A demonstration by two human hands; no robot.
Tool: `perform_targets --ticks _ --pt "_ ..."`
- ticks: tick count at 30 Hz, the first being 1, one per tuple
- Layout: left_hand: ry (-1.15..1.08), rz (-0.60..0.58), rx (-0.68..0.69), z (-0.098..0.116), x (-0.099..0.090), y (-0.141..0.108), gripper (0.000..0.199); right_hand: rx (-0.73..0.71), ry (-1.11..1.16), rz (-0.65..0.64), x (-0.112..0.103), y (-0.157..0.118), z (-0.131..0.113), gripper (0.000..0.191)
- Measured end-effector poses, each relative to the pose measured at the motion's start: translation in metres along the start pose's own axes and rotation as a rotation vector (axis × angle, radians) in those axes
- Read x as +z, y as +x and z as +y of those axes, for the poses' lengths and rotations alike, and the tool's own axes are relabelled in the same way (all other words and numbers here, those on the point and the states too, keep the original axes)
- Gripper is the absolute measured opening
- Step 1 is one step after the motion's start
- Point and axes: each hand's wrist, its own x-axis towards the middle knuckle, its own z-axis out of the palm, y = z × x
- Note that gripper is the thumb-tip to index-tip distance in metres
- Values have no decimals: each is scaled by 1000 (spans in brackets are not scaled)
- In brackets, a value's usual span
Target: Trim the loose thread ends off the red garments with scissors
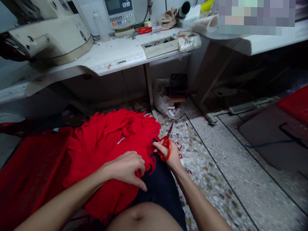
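A large heap of red fabric (113, 134) with strip-like edges lies across my lap, over dark trousers (161, 186). My left hand (129, 168) rests on the fabric with its fingers curled into a fold, the thumb pointing towards my knee. In my right hand (171, 155) is a pair of scissors (167, 144) with orange-red handles, its blades pointing up and away from me. The scissors are beside the right edge of the fabric. A small white label (120, 140) shows on the cloth.
A red plastic crate (33, 158) stands at my left. Ahead is a white sewing table (115, 55) with a sewing machine (53, 34) and a control panel (119, 9). Beneath it sits a plastic bag (164, 100). A grey bin (269, 139) stands right. Red scraps (181, 156) dot the floor.
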Motion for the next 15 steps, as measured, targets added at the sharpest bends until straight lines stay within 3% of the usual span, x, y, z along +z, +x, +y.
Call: perform_targets --ticks 6,11,15 --pt "-110 29 1 7 3 -22 40 35 40 -71 29 -6 15 48" --pt "-493 226 -14 10 -16 -26 45 38 -16 -8 15 -2 9 48" --pt "-563 305 34 11 -23 -26 43 14 -39 17 -2 11 -3 47"
